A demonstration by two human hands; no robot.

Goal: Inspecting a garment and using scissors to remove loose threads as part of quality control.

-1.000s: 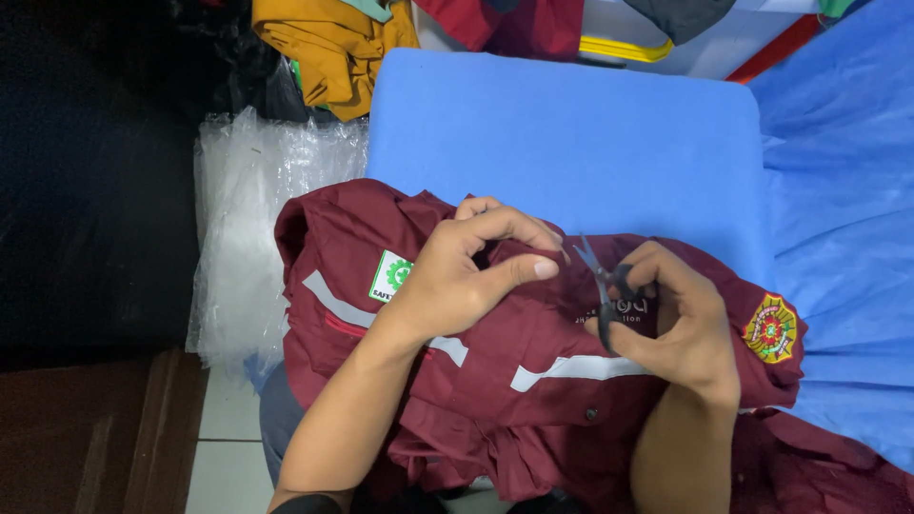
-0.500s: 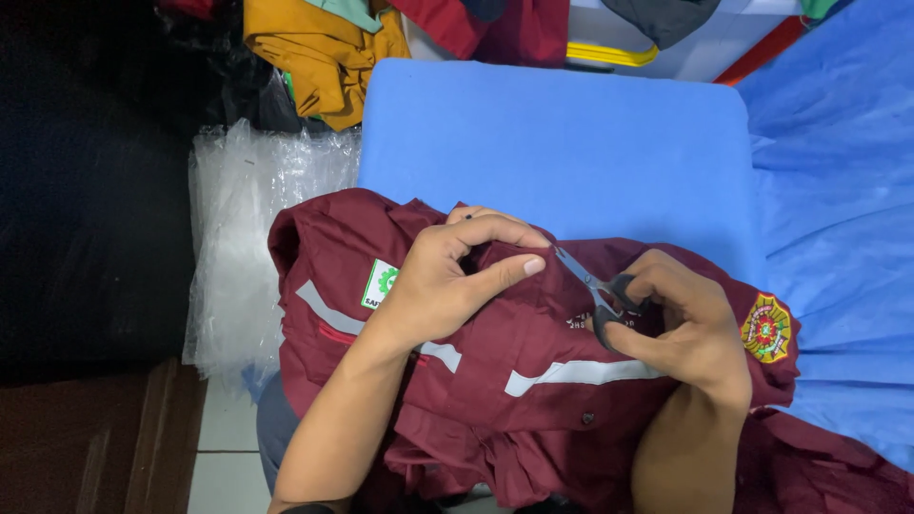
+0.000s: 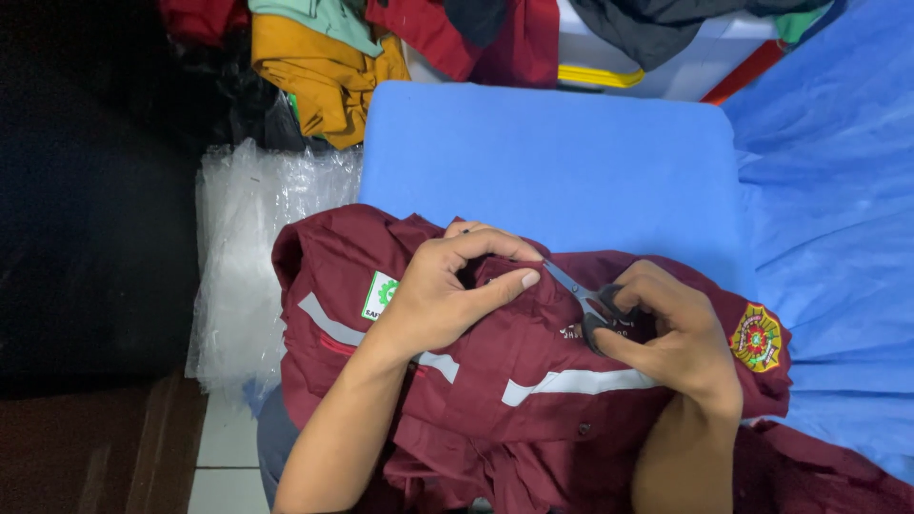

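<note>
Scissors [image 3: 583, 298] sat gripped in the right hand [image 3: 681, 338], blades reaching the shirt [image 3: 533, 371] fold pinched by the left hand [image 3: 447, 300].

Matt maroon cloth shirt [image 3: 533, 400] with shiny grey reflective strips; metal-bladed scissors [image 3: 583, 300]; crinkled glossy clear plastic sheeting [image 3: 248, 247].

The scissors [image 3: 588, 303] show only a part of the blades; the handles are hidden inside the right hand [image 3: 678, 333]. The blade tips go under the left hand [image 3: 447, 297], so what they cut is not visible. The maroon shirt [image 3: 533, 400] is cut off at the bottom edge.
</note>
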